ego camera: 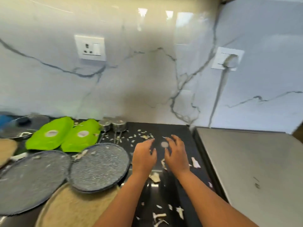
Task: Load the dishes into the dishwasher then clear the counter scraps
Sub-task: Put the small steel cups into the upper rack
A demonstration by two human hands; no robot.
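1. Presently, both hands are out over the black counter (178, 128), palms down. The left hand (144, 155) and right hand (176, 154) sit close together with fingers loosely spread; neither has hold of anything that I can see.
2. Between the fingertips lies a small round pale object (164, 144); motion blur prevents identifying it, and whether a finger touches it cannot be told.
3. Scraps (144, 136) are scattered across the counter: fine flakes beyond the hands, larger curled pieces (155, 176) beneath the wrists and more near the front edge (179, 212).
4. Handling judgement, scraps: they appear light, thin and papery, likely to drift or stick. Sweeping them together with the edge of a flat hand looks more suitable than pinching each one.
5. Two grey plates (100, 166) lie left of the hands, speckled with scraps, overlapping a tan mat (73, 208). They look rigid, fairly heavy and breakable; take hold at the rim with thumb on top.
6. Two green pouches (65, 136) and two steel cups (118, 126) sit behind the plates.
7. The dishwasher is not in view.
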